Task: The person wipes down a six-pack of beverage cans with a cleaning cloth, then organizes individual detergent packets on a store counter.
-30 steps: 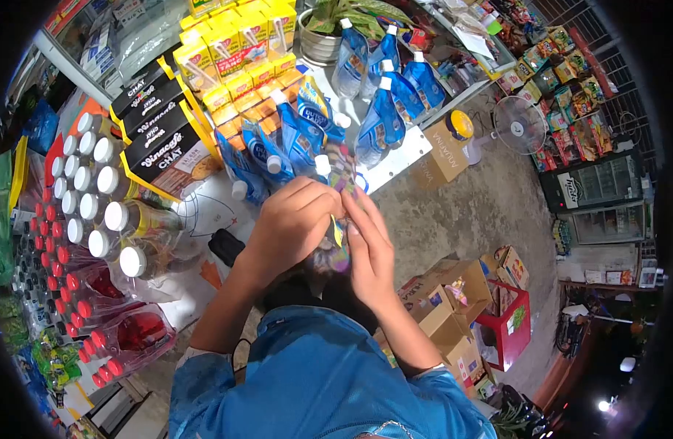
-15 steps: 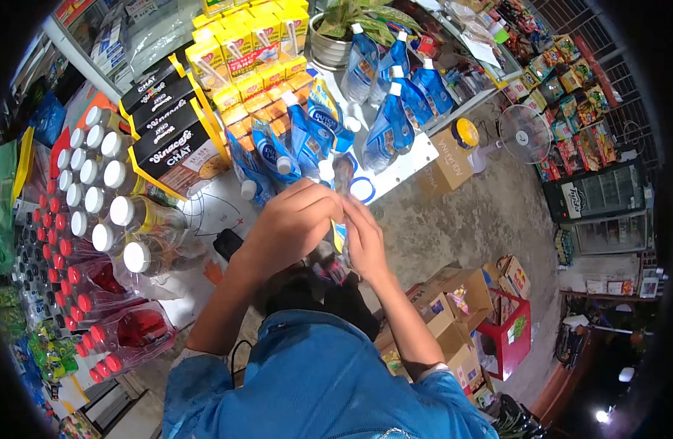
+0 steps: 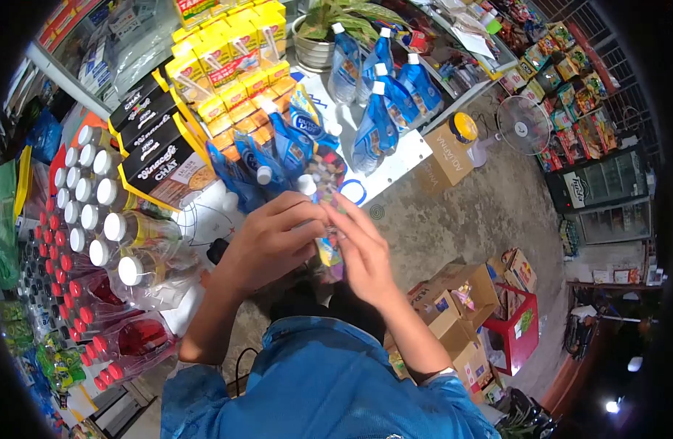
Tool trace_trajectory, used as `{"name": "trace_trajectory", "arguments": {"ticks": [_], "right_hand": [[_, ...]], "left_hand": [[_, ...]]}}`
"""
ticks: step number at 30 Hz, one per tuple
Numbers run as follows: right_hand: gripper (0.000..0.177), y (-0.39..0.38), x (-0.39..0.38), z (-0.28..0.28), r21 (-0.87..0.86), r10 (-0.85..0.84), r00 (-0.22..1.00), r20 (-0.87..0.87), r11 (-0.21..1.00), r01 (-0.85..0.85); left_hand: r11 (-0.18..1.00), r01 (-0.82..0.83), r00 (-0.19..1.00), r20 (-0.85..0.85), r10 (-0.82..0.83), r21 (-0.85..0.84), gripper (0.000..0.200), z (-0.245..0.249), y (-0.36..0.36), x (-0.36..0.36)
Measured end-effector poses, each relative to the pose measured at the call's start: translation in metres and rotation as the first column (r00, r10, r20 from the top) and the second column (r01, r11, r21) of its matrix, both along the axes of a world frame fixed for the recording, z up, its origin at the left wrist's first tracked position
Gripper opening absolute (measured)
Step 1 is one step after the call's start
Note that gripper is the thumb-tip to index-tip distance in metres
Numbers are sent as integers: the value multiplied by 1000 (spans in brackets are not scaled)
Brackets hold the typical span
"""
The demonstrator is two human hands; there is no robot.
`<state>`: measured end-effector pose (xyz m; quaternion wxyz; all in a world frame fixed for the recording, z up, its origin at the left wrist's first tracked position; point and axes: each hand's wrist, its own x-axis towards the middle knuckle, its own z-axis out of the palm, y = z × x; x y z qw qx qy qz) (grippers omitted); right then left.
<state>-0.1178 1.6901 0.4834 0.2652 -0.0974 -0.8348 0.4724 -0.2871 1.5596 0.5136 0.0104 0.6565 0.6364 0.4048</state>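
Note:
Between my hands is a clear plastic packet of small multicoloured pieces [image 3: 327,175]; its contents are too blurred to name. It runs on below my fingers, where a yellow and blue patch shows. My left hand [image 3: 274,238] is closed, with thumb and fingers pinching the packet's middle. From the other side, my right hand [image 3: 367,256] grips the same stretch, its fingers pressed together against the left fingertips. Just beyond my hands stand blue pouches with white caps [image 3: 289,146] on the white table [image 3: 399,170]. A blue ring [image 3: 357,192] lies at the table's edge.
Stacked yellow cartons [image 3: 227,62] and black boxes [image 3: 164,157] stand behind. White-capped bottles [image 3: 132,271] and red-capped bottles [image 3: 135,333] fill the left side. More blue pouches [image 3: 378,132] stand near a potted plant [image 3: 314,51]. Open cardboard boxes [image 3: 457,307] and a fan [image 3: 523,128] are at right.
Both hands are slightly lower, still together on the packet. More of its multicoloured contents shows above and below my fingers. The view has shifted a little, so the table goods sit further left.

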Motion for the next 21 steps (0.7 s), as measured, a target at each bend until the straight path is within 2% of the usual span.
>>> {"name": "trace_trajectory", "arguments": {"ticks": [1, 3, 5, 6, 8, 10, 12, 13, 14, 16, 18, 20, 21], "right_hand": [[51, -3, -2, -13, -3, -16, 1000, -21, 1000, 16], [50, 1, 5, -53, 9, -28, 998, -60, 1000, 28], [49, 14, 12, -70, -23, 54, 972, 229, 998, -50], [49, 17, 15, -68, -20, 62, 974, 219, 998, -60], [48, 20, 25, -56, -132, 145, 967, 210, 984, -119], [47, 27, 29, -41, -170, 129, 975, 182, 981, -98], [45, 35, 31, -30, -291, -4, 996, 92, 956, 31], [43, 38, 34, -18, -336, -79, 990, 114, 935, 113], [43, 43, 37, -10, -336, -67, 992, 108, 937, 100], [40, 54, 44, 1, -253, -211, 975, 67, 942, 221], [37, 63, 47, 10, -231, -229, 973, 7, 947, 225], [37, 70, 53, 21, -220, -258, 966, 0, 943, 251], [36, 74, 56, 19, -232, -268, 963, -23, 938, 256]], "left_hand": [[1000, 7, 1000, -9, -7, 7, 33, 1, 2, 0], [996, -83, 969, -231, 89, 35, 29, 4, 3, 1], [991, -98, 953, -278, 118, 85, 28, 9, 2, 5], [988, -104, 940, -312, 136, 116, 27, 12, 2, 6], [984, -112, 945, -291, 149, 141, 24, 31, 2, 7], [974, -166, 957, -213, 197, 157, 23, 63, 3, 4], [957, -202, 954, -180, 240, 208, 20, 97, 10, 0], [929, -315, 946, -14, 323, 196, 21, 113, 13, 1], [891, -421, 904, 153, 399, 168, 21, 128, 18, 1], [860, -446, 873, -90, 479, 249, 20, 162, 42, -19], [819, -410, 843, -176, 508, 402, 17, 174, 77, -46], [863, -328, 873, -227, 432, 384, 15, 180, 107, -66], [878, -294, 838, -340, 427, 378, 14, 179, 120, -78]]}}
